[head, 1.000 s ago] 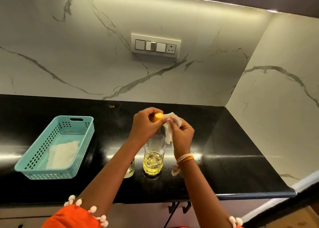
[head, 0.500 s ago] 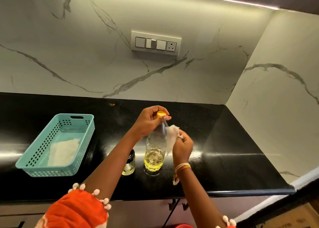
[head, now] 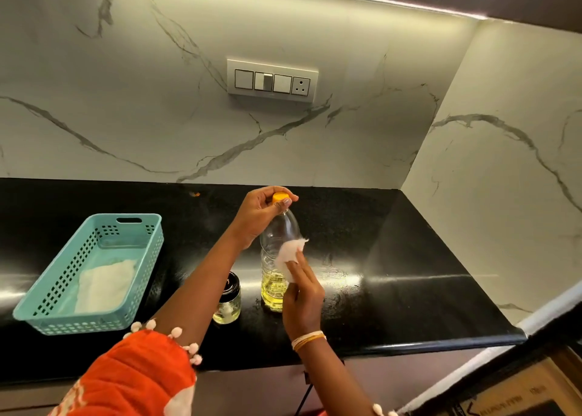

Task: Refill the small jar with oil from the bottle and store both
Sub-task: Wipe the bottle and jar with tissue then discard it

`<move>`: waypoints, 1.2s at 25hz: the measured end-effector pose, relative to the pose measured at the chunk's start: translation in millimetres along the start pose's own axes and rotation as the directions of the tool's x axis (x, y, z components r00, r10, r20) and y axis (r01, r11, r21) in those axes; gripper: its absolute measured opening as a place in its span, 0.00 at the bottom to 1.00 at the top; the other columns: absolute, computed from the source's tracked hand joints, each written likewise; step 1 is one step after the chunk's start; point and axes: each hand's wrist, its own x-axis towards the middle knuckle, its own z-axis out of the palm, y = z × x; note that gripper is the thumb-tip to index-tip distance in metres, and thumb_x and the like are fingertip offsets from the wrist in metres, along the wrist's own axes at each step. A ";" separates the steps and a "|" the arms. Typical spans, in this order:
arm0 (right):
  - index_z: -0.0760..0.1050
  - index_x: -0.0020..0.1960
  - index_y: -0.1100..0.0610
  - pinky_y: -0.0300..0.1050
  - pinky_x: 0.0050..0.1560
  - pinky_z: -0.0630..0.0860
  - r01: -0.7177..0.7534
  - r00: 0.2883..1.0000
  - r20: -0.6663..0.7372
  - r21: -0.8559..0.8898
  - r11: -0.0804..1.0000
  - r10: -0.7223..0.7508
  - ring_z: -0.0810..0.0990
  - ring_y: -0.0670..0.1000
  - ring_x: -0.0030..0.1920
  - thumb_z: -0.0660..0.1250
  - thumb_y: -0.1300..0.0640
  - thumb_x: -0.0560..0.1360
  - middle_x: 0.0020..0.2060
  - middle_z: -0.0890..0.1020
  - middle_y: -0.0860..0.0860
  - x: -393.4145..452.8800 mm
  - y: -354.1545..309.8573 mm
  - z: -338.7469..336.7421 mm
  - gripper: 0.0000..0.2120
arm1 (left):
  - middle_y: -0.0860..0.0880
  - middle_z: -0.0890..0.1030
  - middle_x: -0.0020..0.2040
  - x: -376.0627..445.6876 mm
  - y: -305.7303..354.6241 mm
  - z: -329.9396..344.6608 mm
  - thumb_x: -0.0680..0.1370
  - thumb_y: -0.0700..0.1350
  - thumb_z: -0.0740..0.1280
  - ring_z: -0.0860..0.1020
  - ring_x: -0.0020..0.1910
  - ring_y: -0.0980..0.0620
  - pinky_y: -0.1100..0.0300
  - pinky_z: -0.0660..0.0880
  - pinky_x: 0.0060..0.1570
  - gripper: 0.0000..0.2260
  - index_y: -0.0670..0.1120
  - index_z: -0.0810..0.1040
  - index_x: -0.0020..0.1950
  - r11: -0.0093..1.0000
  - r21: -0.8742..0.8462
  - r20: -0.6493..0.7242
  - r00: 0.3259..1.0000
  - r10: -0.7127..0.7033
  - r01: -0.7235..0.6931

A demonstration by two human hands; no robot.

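A clear plastic oil bottle point(head: 277, 236) stands upright on the black counter point(head: 393, 258), with yellow oil in its lower part. My left hand point(head: 256, 219) pinches its orange cap point(head: 280, 197) at the top. My right hand point(head: 302, 293) presses a white tissue point(head: 291, 253) flat against the bottle's side. A small glass jar point(head: 227, 305) with a black lid stands just left of the bottle, partly behind my left forearm, with a little oil inside.
A teal plastic basket point(head: 94, 226) with a white cloth lying in it sits at the left of the counter. A switch panel point(head: 272, 80) is on the marble wall behind. The counter ends at a corner wall on the right.
My right hand has slid the tissue down from the bottle's neck to its mid body. My left hand has stayed on the cap.
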 end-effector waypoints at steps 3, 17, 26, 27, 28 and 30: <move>0.81 0.50 0.64 0.60 0.51 0.80 -0.234 0.966 -0.097 0.056 0.971 0.239 0.81 0.53 0.49 0.59 0.78 0.66 0.49 0.81 0.51 13.5 2.7 -7.8 0.20 | 0.41 0.83 0.53 6.6 0.4 -2.8 0.77 0.37 0.66 0.80 0.56 0.43 0.55 0.77 0.56 0.06 0.42 0.80 0.53 1.000 -0.012 0.028 0.999 -0.029 0.029; 0.74 0.65 0.59 0.44 0.59 0.77 -0.459 0.884 0.302 0.419 0.783 0.357 0.80 0.51 0.56 0.57 0.62 0.81 0.55 0.82 0.52 91.6 -14.8 13.6 0.15 | 0.45 0.78 0.65 10.4 -7.4 -15.5 0.78 0.38 0.66 0.78 0.62 0.51 0.56 0.76 0.61 0.09 0.40 0.80 0.56 0.999 -0.046 -0.007 1.000 -0.030 0.029; 0.80 0.46 0.65 0.43 0.38 0.75 -0.451 0.865 -0.061 0.343 0.824 0.499 0.76 0.51 0.37 0.58 0.71 0.74 0.36 0.80 0.56 137.1 -21.9 -18.4 0.12 | 0.41 0.83 0.52 12.5 -5.8 2.2 0.76 0.37 0.68 0.82 0.51 0.52 0.59 0.78 0.53 0.10 0.39 0.78 0.57 0.989 0.137 0.055 0.996 -0.067 0.059; 0.80 0.47 0.64 0.43 0.39 0.76 -0.349 0.926 -0.017 0.346 0.871 0.378 0.77 0.49 0.37 0.60 0.70 0.75 0.37 0.81 0.55 145.6 -32.8 -19.9 0.10 | 0.41 0.83 0.52 12.5 -6.9 4.1 0.76 0.37 0.69 0.82 0.51 0.51 0.59 0.78 0.53 0.10 0.39 0.79 0.56 0.988 0.135 0.060 0.995 -0.079 0.070; 0.81 0.48 0.62 0.41 0.42 0.78 -0.258 0.966 0.066 0.327 0.909 0.251 0.78 0.48 0.39 0.62 0.69 0.75 0.40 0.82 0.55 149.8 -42.0 -20.2 0.10 | 0.41 0.83 0.51 12.4 -7.3 6.9 0.76 0.37 0.69 0.82 0.50 0.51 0.59 0.78 0.53 0.09 0.39 0.79 0.55 0.988 0.132 0.069 0.993 -0.091 0.081; 0.82 0.53 0.60 0.35 0.52 0.77 -0.133 0.963 0.257 0.202 0.970 0.078 0.80 0.46 0.49 0.62 0.70 0.74 0.51 0.83 0.54 147.3 -53.3 -17.4 0.14 | 0.45 0.82 0.47 11.3 -4.7 11.7 0.77 0.36 0.66 0.80 0.46 0.53 0.61 0.78 0.48 0.05 0.43 0.79 0.52 0.983 0.152 0.080 0.990 -0.116 0.103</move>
